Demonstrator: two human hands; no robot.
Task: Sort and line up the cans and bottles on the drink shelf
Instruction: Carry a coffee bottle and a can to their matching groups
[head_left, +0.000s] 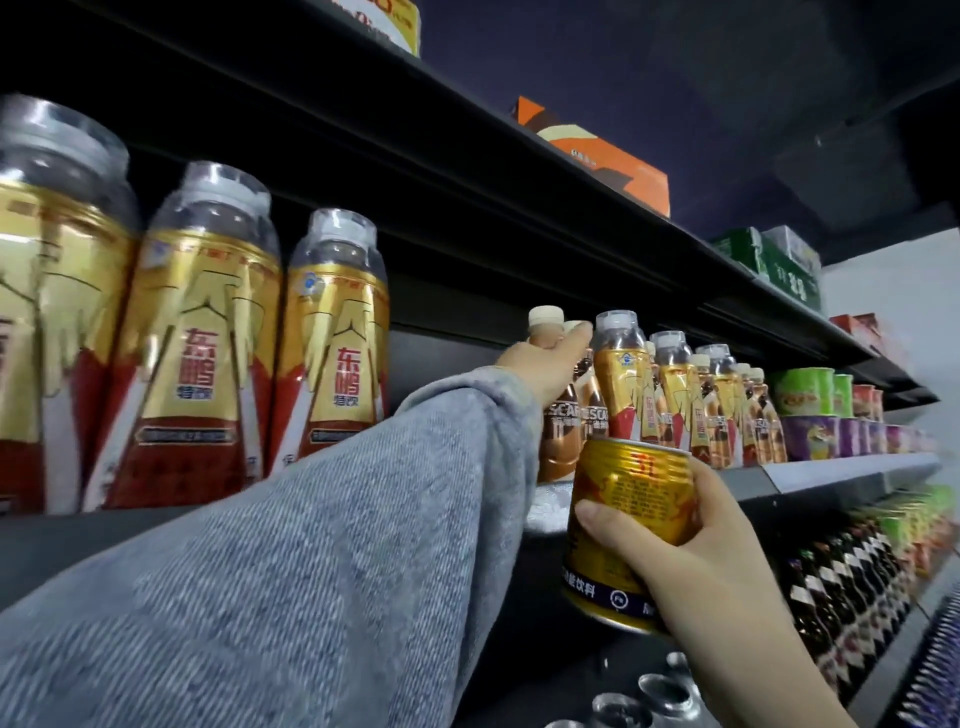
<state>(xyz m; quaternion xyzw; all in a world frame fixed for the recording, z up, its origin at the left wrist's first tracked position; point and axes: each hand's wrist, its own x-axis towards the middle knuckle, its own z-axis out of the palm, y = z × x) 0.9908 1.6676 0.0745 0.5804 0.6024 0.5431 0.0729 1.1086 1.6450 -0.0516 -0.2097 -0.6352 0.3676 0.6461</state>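
My right hand (696, 561) grips a gold can (618, 525) with red print and a dark blue band, held just below the shelf edge (831, 475). My left hand (545, 371), in a grey sleeve, wraps around the neck of a brown coffee bottle (557, 415) with a cream cap, standing on the shelf. Beside it stand more brown coffee bottles mixed with gold-and-red energy drink bottles (623, 384). Three large gold-and-red bottles (202, 332) stand at the left, close to the camera.
Green and purple snack cups (810, 410) fill the shelf's right end. The lower shelf holds dark bottles (841, 597) and clear caps (665, 691). Cardboard boxes (602, 156) and green cartons (779, 265) sit on the top shelf.
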